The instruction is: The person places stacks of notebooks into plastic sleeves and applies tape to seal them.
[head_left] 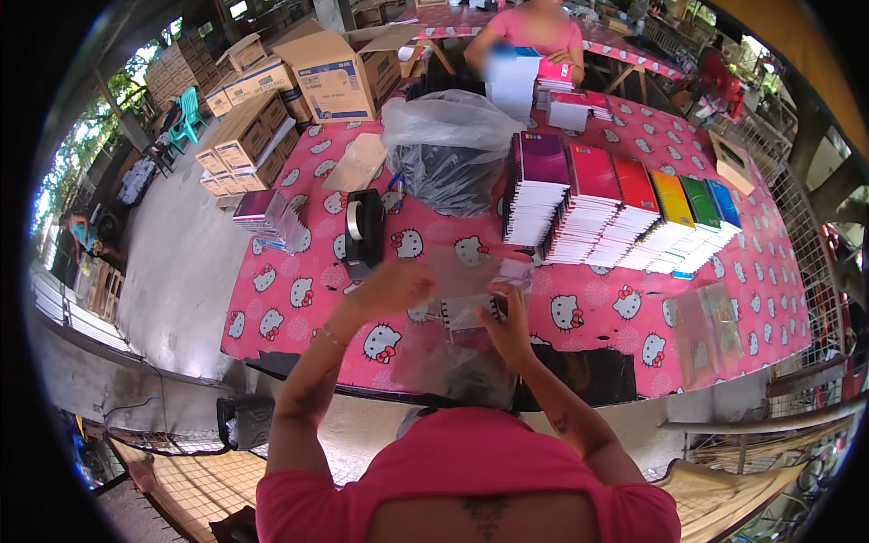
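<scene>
In front of me at the table's near edge lies a spiral notebook (463, 312) with its white page edges and black coil showing, partly covered by a clear plastic bag (457, 366). My right hand (509, 321) is closed on the coil side of the notebook, thumb and fingers on the plastic. To its left my left hand (394, 288) hovers, slightly blurred, with its fingers curled; whatever is in them is hidden. Just beyond it stands a black tape dispenser (364, 237) with a pale roll. A pinkish plastic-wrapped item (516, 271) lies behind my right hand.
Stacked spiral notebooks (625, 213) in several colours stand at the right. Flat clear bags (704, 335) lie at the right edge. A large plastic sack (448, 149) sits behind. Notebooks (270, 220) and cartons (335, 83) are at left. A person in pink (566, 41) works opposite.
</scene>
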